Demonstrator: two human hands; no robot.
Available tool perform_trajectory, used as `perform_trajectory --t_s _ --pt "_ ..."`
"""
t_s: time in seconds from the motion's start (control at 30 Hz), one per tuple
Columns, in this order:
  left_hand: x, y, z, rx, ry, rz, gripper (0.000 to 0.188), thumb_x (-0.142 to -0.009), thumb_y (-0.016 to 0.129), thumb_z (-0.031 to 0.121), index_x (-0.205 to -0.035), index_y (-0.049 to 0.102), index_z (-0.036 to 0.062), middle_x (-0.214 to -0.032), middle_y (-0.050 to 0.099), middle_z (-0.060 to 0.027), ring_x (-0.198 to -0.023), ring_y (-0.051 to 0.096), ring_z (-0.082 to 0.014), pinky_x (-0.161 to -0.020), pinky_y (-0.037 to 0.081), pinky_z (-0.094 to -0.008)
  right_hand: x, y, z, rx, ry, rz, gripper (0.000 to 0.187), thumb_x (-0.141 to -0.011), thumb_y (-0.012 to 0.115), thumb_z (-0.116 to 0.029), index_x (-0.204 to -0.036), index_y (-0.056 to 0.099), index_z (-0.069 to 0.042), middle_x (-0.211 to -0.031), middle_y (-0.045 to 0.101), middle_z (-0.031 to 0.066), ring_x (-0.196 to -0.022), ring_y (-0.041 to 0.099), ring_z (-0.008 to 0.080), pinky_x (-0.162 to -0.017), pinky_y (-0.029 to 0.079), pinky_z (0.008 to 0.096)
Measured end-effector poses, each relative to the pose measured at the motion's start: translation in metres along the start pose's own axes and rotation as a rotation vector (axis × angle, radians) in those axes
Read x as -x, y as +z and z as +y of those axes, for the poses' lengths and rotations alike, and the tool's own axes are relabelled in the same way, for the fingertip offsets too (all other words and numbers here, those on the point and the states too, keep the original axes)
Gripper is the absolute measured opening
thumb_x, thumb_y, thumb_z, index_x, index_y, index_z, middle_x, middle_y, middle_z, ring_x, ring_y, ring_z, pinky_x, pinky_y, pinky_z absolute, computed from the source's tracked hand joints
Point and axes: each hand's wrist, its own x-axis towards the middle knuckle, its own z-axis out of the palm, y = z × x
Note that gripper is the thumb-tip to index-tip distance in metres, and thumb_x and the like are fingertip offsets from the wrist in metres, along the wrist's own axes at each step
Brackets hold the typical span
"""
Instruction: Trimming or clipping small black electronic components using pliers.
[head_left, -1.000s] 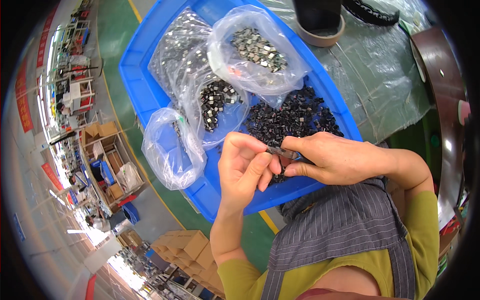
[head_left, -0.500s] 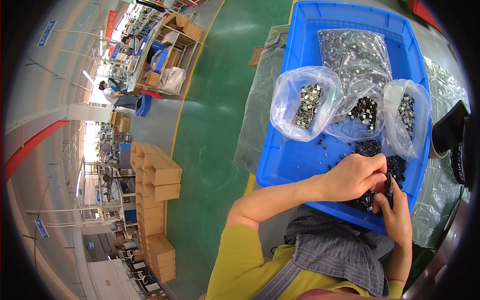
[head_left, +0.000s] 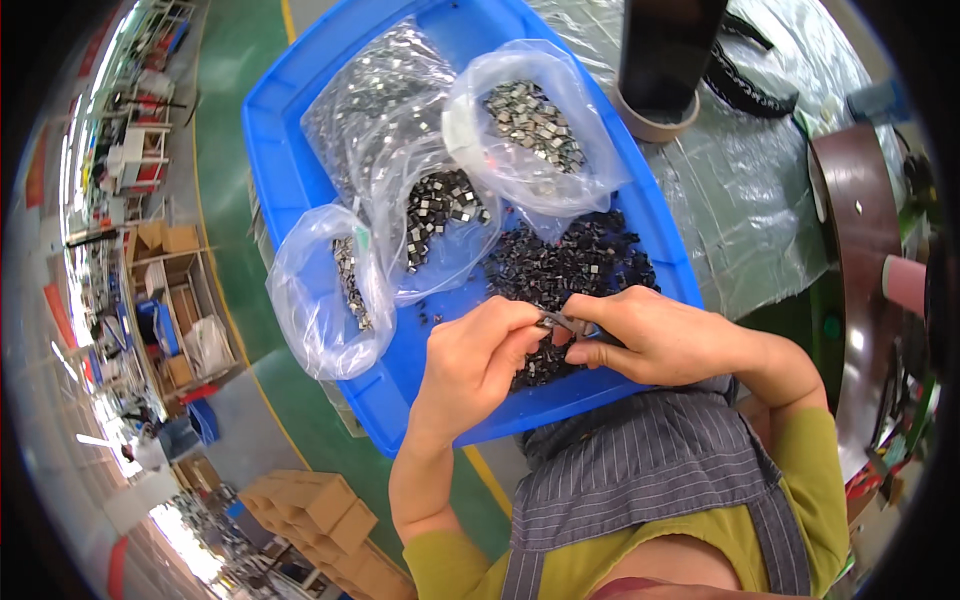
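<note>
Over the near end of a blue plastic tray [head_left: 640, 172], my hands meet with fingertips almost together. My left hand [head_left: 470, 365] pinches one end of a small dark grey flat piece [head_left: 562, 322], and my right hand [head_left: 655, 338] pinches its other side. Its exact kind is hidden by the fingers. Beneath and beyond them lies a heap of small black parts [head_left: 560, 262]. Three opened clear plastic bags hold small metallic and black square parts: a left bag [head_left: 300, 300], a middle bag [head_left: 410, 283] and a right bag [head_left: 590, 180].
A fuller clear bag [head_left: 370, 100] lies at the tray's far end. Beyond the tray's right side, a dark phone-like slab [head_left: 665, 60] stands in a round holder [head_left: 660, 122] on plastic sheeting [head_left: 745, 225]. Cardboard boxes [head_left: 315, 510] stand on the floor at lower left.
The head view has swung right, so the tray and hands appear further left and the dark slab shows more fully. My hands stay together over the black parts, still pinching.
</note>
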Motion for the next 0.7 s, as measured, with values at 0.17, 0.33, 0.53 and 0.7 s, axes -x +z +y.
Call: perform_trajectory --t_s 0.17,0.33,0.53,0.7 --pt "-0.002 0.003 0.001 0.034 -0.014 -0.048 0.008 -0.084 0.061 -0.003 -0.091 0.061 -0.0007 -0.072 0.061 -0.0076 -0.055 0.061 -0.0143 -0.048 0.047 -0.025 0.005 -0.007 0.004 0.041 -0.068 -0.078 0.022 -0.092 0.056 -0.019 -0.102 0.051 0.0 -0.081 0.062 0.0239 -0.082 0.06 0.0425 -0.068 0.044 0.0478" --pt "0.001 0.004 0.002 0.11 -0.109 -0.086 0.006 -0.084 0.062 -0.003 -0.09 0.061 -0.0015 -0.071 0.062 -0.0069 -0.055 0.06 -0.0113 -0.048 0.046 -0.0237 0.006 -0.006 0.007 0.067 -0.067 -0.083 0.023 -0.092 0.056 -0.021 -0.1 0.051 0.0 -0.081 0.061 0.0244 -0.082 0.059 0.0428 -0.067 0.043 0.0483" --pt "0.002 -0.001 0.001 0.146 -0.143 -0.134 0.006 -0.084 0.063 -0.003 -0.09 0.061 -0.0017 -0.07 0.062 -0.0072 -0.056 0.06 -0.0101 -0.049 0.046 -0.022 0.007 -0.001 0.009 0.114 -0.051 -0.078 0.024 -0.091 0.057 -0.022 -0.097 0.051 0.0 -0.071 0.059 0.0242 -0.074 0.058 0.0434 -0.062 0.043 0.0494" --pt "0.001 0.012 0.005 0.101 -0.13 0.02 0.01 -0.081 0.066 -0.001 -0.089 0.06 -0.0006 -0.072 0.062 -0.0074 -0.057 0.06 -0.0141 -0.049 0.046 -0.0253 0.006 0.001 0.01 0.134 -0.092 0.025 0.023 -0.091 0.058 -0.022 -0.096 0.051 0.0 -0.065 0.058 0.0236 -0.069 0.058 0.0438 -0.058 0.042 0.0497"
